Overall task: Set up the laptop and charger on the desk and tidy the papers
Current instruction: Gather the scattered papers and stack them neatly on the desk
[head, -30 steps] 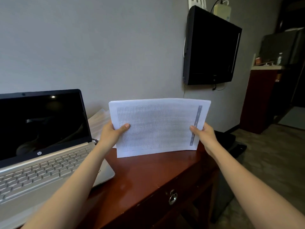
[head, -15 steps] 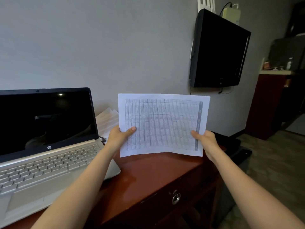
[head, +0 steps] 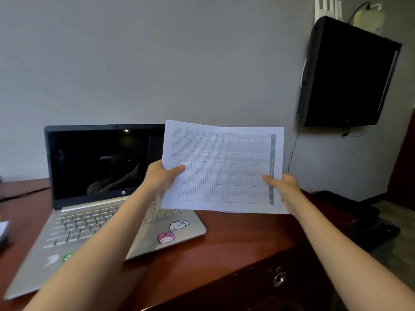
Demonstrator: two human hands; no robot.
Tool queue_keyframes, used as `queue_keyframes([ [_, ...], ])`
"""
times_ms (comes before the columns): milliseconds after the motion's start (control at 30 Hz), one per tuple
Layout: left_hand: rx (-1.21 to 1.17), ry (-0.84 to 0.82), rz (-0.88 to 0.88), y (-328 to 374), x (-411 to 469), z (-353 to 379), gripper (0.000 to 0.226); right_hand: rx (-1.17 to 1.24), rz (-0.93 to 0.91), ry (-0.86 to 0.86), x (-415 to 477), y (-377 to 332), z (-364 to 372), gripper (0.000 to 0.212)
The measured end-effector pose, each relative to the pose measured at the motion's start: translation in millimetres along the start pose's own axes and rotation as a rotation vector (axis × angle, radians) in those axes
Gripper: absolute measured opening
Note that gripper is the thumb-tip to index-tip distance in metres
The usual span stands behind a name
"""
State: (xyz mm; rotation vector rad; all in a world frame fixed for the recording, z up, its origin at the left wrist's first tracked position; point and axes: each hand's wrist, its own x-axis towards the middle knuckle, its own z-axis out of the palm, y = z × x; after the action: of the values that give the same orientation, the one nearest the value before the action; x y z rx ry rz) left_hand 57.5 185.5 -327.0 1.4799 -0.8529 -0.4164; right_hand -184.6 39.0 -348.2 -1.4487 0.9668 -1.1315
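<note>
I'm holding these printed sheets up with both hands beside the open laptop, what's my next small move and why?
Probably lower the white printed paper sheets and tap their bottom edge on the bare reddish-brown wooden desk right of the silver laptop. The left hand and right hand hold them upright above it, and a sheet edge sticks out below.
</note>
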Motion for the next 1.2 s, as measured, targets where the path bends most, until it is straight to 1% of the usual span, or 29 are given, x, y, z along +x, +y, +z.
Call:
queue_keyframes([
  [200,0.051,0.106,-0.022,5,-7,-59,0.026,-0.017,-0.024,-0.149,-10,-13,52,0.029],
  [333,0.098,0.165,-0.045,12,-16,-100,0.032,-0.005,-0.016,-0.250,-20,-24,83,0.033],
  [400,0.125,0.187,-0.058,15,-20,-122,0.035,0.018,-0.008,-0.317,-26,-30,98,0.029],
  [467,0.166,0.210,-0.060,18,-24,-143,0.032,0.032,-0.001,-0.378,-31,-34,112,0.024],
  [567,0.227,0.269,-0.072,23,-34,-172,0.025,0.054,0.010,-0.447,-40,-39,135,0.023],
  [667,0.234,0.299,-0.099,23,-47,-204,0.028,0.067,0.015,-0.516,-50,-43,161,0.019],
  [767,0.280,0.348,-0.125,20,-61,-238,0.028,0.070,0.024,-0.606,-67,-47,188,0.007],
  [900,0.342,0.448,-0.153,20,-84,-276,0.017,0.046,0.024,-0.710,-92,-52,223,0.009],
  [967,0.386,0.497,-0.189,19,-95,-296,0.021,0.037,0.030,-0.759,-106,-53,241,0.009],
  [1100,0.459,0.583,-0.253,12,-116,-335,0.035,0.037,0.043,-0.822,-135,-52,276,0.008],
  [1200,0.502,0.623,-0.313,7,-129,-358,0.044,0.056,0.085,-0.866,-154,-52,298,0.010],
])
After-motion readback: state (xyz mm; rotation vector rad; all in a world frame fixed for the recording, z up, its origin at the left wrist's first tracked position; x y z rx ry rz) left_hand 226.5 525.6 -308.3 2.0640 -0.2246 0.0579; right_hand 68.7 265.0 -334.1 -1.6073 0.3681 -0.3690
